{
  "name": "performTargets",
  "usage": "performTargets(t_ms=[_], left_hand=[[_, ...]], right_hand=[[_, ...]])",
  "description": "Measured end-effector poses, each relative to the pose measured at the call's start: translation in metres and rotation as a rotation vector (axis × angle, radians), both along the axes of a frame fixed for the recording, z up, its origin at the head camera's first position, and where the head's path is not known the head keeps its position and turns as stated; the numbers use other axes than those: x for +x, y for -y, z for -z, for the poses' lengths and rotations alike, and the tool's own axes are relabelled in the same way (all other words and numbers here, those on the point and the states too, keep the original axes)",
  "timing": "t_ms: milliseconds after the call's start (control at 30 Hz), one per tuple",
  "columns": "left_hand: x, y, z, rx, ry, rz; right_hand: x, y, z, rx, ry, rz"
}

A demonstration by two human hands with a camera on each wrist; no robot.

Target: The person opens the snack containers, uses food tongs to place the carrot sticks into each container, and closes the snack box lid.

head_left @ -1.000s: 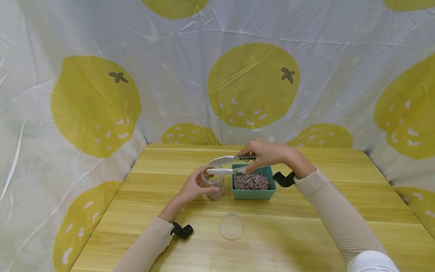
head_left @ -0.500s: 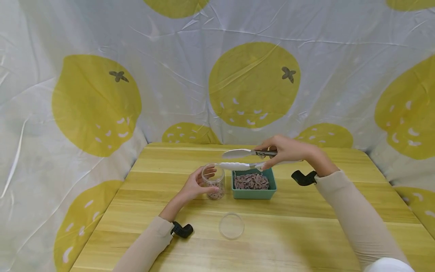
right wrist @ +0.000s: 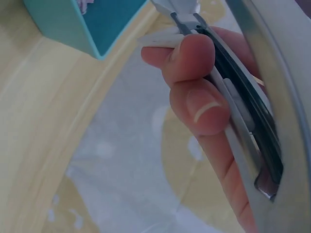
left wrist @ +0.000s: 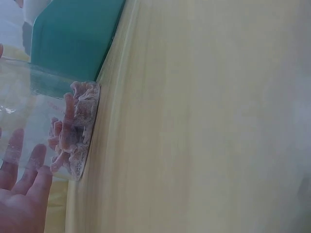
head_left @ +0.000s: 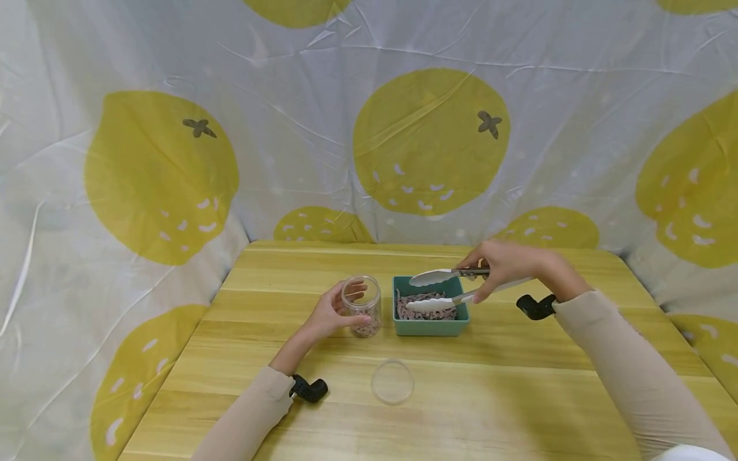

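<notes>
My left hand (head_left: pixel 327 317) holds an open clear jar (head_left: pixel 369 306) upright on the table, thumb in front and fingers round the back. Greyish-pink strips (left wrist: pixel 73 131) lie in the jar's bottom, as the left wrist view shows. To its right stands a teal rectangular container (head_left: pixel 432 328) with a layer of similar strips (head_left: pixel 406 299). With my right hand (head_left: pixel 510 264) I grip metal tongs with white tips (head_left: pixel 431 305). Those tips are spread apart over the container, the lower one at the strips; whether it touches them I cannot tell. Nothing is seen between the tips.
A clear round lid (head_left: pixel 393 383) lies flat on the wooden table (head_left: pixel 490 410) in front of the jar and container. Behind the table and along its sides hangs a pale cloth (head_left: pixel 300 128) with yellow fruit prints.
My right hand has drawn the tongs away from over the jar to the right, then lowered them to the teal container. My left hand and the jar stay in place.
</notes>
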State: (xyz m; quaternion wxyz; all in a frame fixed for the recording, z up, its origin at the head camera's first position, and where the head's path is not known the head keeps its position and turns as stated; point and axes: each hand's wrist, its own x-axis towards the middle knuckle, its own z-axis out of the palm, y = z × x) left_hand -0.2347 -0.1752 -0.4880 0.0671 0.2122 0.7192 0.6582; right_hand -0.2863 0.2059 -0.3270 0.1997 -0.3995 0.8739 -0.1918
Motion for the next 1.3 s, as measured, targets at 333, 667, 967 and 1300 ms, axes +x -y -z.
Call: performTargets(t_ms=[333, 667, 967, 1300], left_hand=[[-0.001, 0.000, 0.002, -0.001, -0.015, 0.002], [-0.001, 0.001, 0.001, 0.003, -0.013, -0.002], [0.000, 0.002, 0.002, 0.002, -0.009, 0.007], [0.000, 0.001, 0.001, -0.007, -0.002, 0.000]], right_hand=[[-0.011, 0.006, 0.012, 0.039, 0.051, -0.021], [-0.017, 0.019, 0.018, 0.056, 0.057, -0.039], [-0.015, 0.031, 0.023, 0.146, 0.025, -0.036], [-0.008, 0.037, 0.026, 0.134, 0.082, -0.032]])
